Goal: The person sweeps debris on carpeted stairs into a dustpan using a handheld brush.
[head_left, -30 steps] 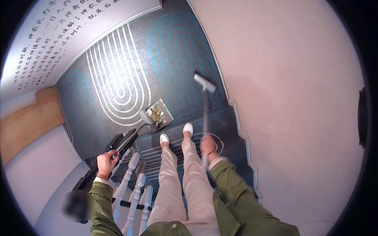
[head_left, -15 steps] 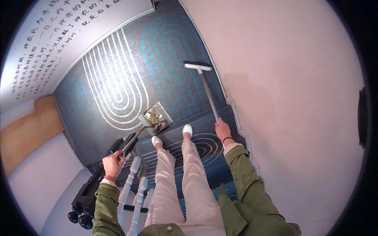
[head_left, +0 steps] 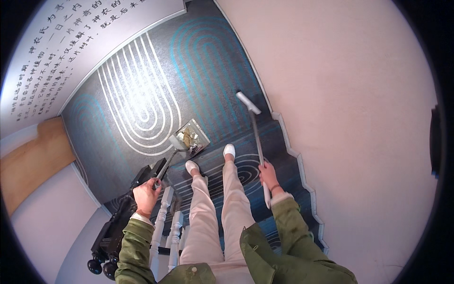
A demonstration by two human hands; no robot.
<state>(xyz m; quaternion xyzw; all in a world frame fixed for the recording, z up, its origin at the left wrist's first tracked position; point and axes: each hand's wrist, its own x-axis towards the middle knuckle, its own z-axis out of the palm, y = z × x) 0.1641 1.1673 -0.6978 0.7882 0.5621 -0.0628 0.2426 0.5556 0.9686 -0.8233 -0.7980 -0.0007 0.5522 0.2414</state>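
Right of the long-handled dustpan [head_left: 177,141], a broom [head_left: 257,137] is clasped in the curled right hand [head_left: 268,176], its long axis running forward; the dustpan's handle [head_left: 165,168] is gripped by the nearer left hand [head_left: 146,195].

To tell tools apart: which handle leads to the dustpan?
The handle in the left hand; the one in the right hand ends in a white crossbar.

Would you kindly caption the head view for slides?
Left hand holding a grey-handled dustpan of debris, right hand a white-headed broom.
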